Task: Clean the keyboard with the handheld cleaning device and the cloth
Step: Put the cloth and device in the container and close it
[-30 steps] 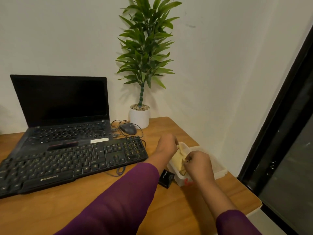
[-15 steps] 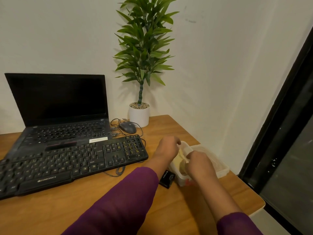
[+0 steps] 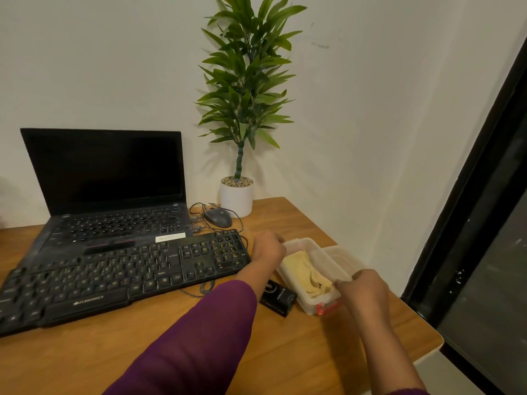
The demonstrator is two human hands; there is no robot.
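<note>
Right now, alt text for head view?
A person's left hand and right hand are at the rim of a clear plastic container holding a crumpled yellow cloth on a wooden desk. A small black device lies beside it, near a black keyboard before an open laptop.

Probably home office: laptop (image 3: pixel 108 178), desk (image 3: pixel 299 352).

"ZEBRONICS" stands in white on the front edge of the keyboard (image 3: pixel 128 276).

Black keyboard (image 3: pixel 114 277), pale yellow cloth (image 3: pixel 305 272), purple sleeve (image 3: pixel 199 337).
</note>
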